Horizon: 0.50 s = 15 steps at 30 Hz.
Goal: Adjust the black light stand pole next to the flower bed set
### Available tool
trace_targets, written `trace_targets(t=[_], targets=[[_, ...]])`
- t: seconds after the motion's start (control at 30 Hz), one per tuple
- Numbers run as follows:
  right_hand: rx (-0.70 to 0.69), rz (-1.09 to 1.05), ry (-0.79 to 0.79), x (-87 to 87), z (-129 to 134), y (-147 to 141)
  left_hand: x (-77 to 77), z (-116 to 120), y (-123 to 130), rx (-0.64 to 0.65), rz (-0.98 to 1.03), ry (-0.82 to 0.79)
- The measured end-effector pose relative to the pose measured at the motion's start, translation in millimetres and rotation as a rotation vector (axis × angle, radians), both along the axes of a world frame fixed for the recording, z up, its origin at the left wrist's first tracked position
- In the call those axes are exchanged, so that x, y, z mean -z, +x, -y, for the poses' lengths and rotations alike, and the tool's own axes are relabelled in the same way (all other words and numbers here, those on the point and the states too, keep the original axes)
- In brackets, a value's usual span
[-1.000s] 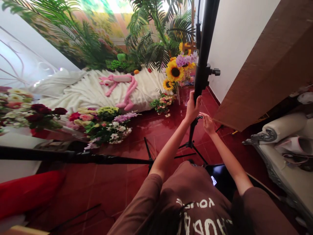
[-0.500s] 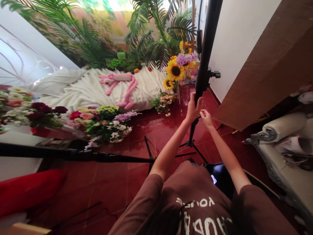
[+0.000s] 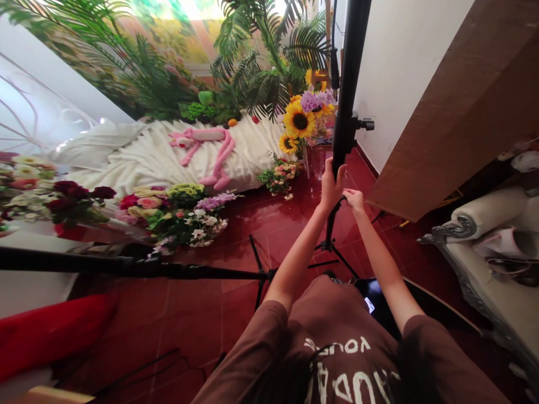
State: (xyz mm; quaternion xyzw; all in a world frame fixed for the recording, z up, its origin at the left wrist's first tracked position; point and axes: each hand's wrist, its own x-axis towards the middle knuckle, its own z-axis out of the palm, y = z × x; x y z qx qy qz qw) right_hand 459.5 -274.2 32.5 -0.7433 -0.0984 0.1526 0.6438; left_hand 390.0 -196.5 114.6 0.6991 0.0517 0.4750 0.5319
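A tall black stand [image 3: 352,62] rises in front of me, slightly tilted, its tripod legs on the red floor. My left hand [image 3: 332,188] is wrapped round its pole, just below a thick collar with a side knob [image 3: 365,124]. Lower and to the right, my right hand [image 3: 353,200] pinches a small dark part on the pole, probably a knob, largely covered by the fingers. A black cable [image 3: 334,67] hangs beside the upper pole.
Another black stand [image 3: 189,271] crosses the left side. Behind are a bed with white cloth [image 3: 252,151], a pink plush toy [image 3: 208,134], flowers [image 3: 189,213] and sunflowers [image 3: 300,122]. A brown panel [image 3: 455,123] and cream sofa [image 3: 492,241] are at right.
The view has shifted slightly, so the stand and my hands appear a little further left. Both hands keep their places on the stand.
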Motion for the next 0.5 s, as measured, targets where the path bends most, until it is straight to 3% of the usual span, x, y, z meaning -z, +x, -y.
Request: trace_targets(t=[0.07,0.17,0.37,0.5], targets=[[0.048,-0.080,-0.019,-1.8,0.3,-1.4,9.2,3.3,-0.6,-0.028,-0.029,-0.009],[0.048,-0.099,-0.022,-2.4,1.0,-2.6,36.2,9.6,-9.9,-0.056,-0.123,-0.017],[0.058,-0.006,0.012,5.3,0.3,-4.6,94.0,19.3,-54.3,-0.023,-0.317,0.109],[0.351,0.126,0.069,28.3,-0.3,-27.1,114.0,21.7,-88.8,0.071,-0.372,0.135]])
